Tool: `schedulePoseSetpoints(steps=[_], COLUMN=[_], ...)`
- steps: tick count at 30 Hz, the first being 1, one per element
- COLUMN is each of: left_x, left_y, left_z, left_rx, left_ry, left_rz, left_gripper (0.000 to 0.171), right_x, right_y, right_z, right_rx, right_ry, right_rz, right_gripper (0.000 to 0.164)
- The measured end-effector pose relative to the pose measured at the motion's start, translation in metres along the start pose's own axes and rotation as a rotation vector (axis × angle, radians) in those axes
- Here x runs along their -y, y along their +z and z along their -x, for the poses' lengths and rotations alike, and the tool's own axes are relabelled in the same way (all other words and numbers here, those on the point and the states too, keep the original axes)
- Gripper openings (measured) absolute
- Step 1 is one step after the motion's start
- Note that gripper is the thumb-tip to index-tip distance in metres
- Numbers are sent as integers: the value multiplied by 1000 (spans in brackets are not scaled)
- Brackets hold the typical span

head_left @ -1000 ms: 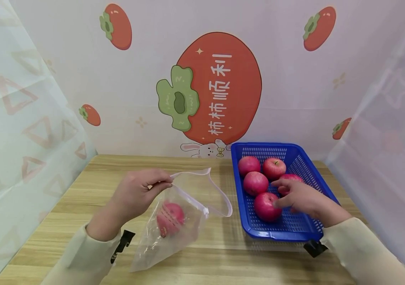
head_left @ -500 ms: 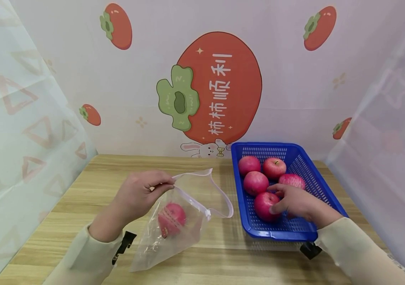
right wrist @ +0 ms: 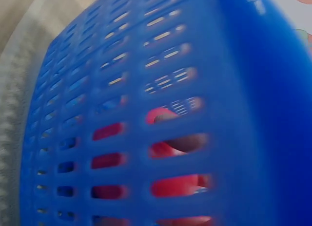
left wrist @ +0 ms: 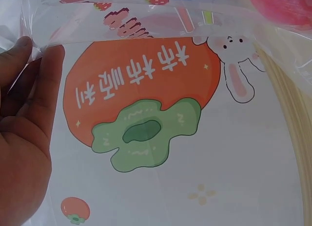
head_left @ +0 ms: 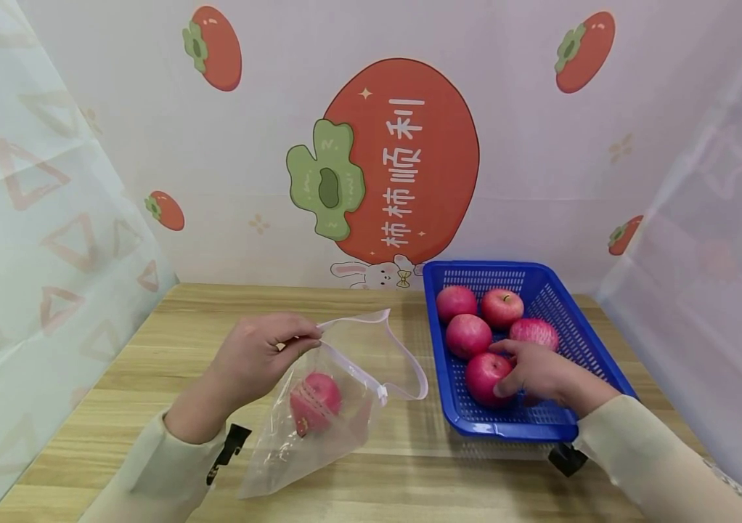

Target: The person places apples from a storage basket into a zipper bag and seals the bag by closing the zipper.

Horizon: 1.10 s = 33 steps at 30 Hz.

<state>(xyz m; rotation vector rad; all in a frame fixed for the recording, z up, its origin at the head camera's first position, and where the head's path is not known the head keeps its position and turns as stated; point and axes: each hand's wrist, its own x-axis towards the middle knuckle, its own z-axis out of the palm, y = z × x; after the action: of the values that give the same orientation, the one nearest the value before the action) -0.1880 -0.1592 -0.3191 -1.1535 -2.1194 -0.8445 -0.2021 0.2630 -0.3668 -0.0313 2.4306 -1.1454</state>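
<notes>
In the head view my left hand [head_left: 260, 356] pinches the rim of a clear zip bag [head_left: 279, 465], whose mouth gapes toward the right. A red apple [head_left: 316, 399] lies inside the bag. Over on the right, my right hand [head_left: 537, 370] reaches into a blue basket [head_left: 508, 433]. Its thumb and fingers curl round the right side of the front apple [head_left: 483, 378], which sits in the basket. The left wrist view has the left hand [left wrist: 24, 133] holding the bag edge [left wrist: 97, 28]. Basket wall [right wrist: 234, 114] covers most of the right wrist view, hiding the right fingers.
Several other apples [head_left: 469, 336] lie behind the front one in the basket. The basket stands on a wooden table [head_left: 410, 487]. A printed backdrop [head_left: 528, 160] rises behind the table, with cloth sides left and right.
My right hand has moved slightly left and closed its fingers onto the front apple, uncovering the striped apple behind. The left hand and bag have shifted a little to the right.
</notes>
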Motion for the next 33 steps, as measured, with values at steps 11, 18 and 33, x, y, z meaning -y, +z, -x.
schedulePoseSetpoints(steps=[11, 18, 33], left_x=[-1, -2, 1], left_y=[-2, -2, 1], left_z=[1, 1, 4], left_rx=[3, -3, -1], left_ry=[-1, 4, -9], left_rz=[-5, 7, -5], left_gripper=[22, 22, 20], right_x=[0, 0, 3], right_y=[6, 9, 7], right_z=[-3, -1, 2], right_rx=[5, -24, -68], right_ry=[21, -5, -51], right_rz=[10, 40, 155], right_gripper=[83, 80, 78])
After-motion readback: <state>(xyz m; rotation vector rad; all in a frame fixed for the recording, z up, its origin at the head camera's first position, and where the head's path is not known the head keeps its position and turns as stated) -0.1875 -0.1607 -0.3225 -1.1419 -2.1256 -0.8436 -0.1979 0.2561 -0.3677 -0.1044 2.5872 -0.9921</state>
